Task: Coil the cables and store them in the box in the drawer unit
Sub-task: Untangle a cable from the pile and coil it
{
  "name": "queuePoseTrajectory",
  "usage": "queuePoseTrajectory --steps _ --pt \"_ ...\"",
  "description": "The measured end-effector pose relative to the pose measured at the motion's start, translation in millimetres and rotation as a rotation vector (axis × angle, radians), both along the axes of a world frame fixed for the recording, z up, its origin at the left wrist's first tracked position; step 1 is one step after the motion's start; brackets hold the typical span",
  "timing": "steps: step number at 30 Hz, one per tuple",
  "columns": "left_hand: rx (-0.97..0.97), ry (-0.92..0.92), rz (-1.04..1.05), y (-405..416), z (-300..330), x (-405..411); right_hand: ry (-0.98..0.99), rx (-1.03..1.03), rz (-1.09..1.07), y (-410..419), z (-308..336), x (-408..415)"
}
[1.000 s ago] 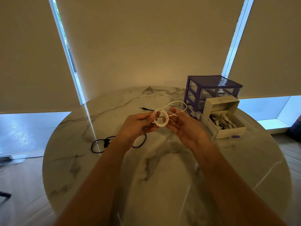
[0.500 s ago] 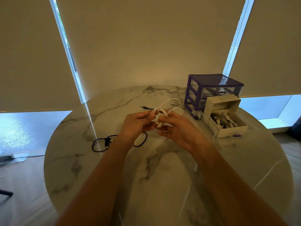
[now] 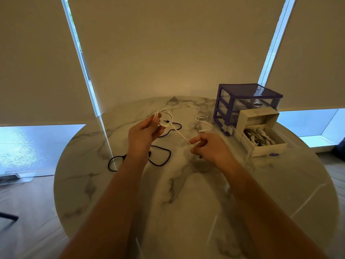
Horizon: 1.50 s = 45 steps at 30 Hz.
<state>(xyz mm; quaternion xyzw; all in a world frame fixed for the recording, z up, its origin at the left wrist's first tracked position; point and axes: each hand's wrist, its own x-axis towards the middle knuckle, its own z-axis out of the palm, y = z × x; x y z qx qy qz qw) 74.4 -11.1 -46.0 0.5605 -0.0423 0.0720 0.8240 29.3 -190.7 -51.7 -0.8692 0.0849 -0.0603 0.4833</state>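
My left hand [image 3: 144,132] holds a few loops of a white cable [image 3: 166,118] above the round marble table [image 3: 186,202]. From the loops the cable runs taut down to my right hand [image 3: 209,148], which pinches it between thumb and fingers. Its loose tail [image 3: 202,118] snakes across the table toward the purple drawer unit [image 3: 248,101]. A white box [image 3: 265,139], open and holding several coiled cables, stands in front of the unit. A black cable [image 3: 160,157] lies uncoiled on the table under my left hand.
Closed roller blinds hang behind the table, with bright window strips low at left and right. A small purple object [image 3: 274,154] lies by the box's near corner. Wooden floor surrounds the table.
My hands have drawn apart: the left rose up and away with the loops, the right slid along the cable to the right and nearer me. The strand between them is now taut.
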Motion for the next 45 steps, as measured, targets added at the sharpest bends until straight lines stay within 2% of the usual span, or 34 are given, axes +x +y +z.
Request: queuePoseTrajectory --steps 3,8,14,19,22,28,33,39,43,45 --pt "-0.035 -0.027 0.038 2.7 1.5 0.2 0.047 -0.088 -0.018 -2.6 -3.5 3.2" --pt "-0.085 -0.023 0.074 2.2 2.6 -1.2 -0.002 -0.175 -0.075 -3.3 -5.0 5.3" --pt "0.017 -0.035 -0.010 -2.1 2.2 -4.7 -0.074 -0.323 0.074 1.8 -1.0 -0.2" --pt "0.175 -0.077 -0.115 -18.9 1.5 -12.7 -0.224 0.058 0.026 15.1 8.0 -3.3" --pt "0.214 -0.100 -0.122 -23.1 1.7 -15.1 -0.233 0.187 -0.001 12.1 7.5 -0.9" --pt "0.136 -0.044 -0.083 -18.4 1.6 -13.0 -0.238 0.231 0.061 14.4 9.1 -3.1" --pt "0.156 -0.073 -0.110 -17.1 2.7 -15.9 -0.283 0.393 0.058 11.3 15.1 -8.3" --pt "0.377 -0.132 -0.058 -17.6 3.5 -17.3 -0.336 0.517 -0.007 9.3 19.6 -12.3" --pt "0.454 -0.093 -0.168 -15.0 0.8 -15.9 -0.349 0.486 -0.031 7.6 17.7 -10.1" --pt "0.496 -0.093 -0.216 -15.1 -1.3 -14.3 -0.337 0.402 -0.065 4.7 15.1 -7.6"
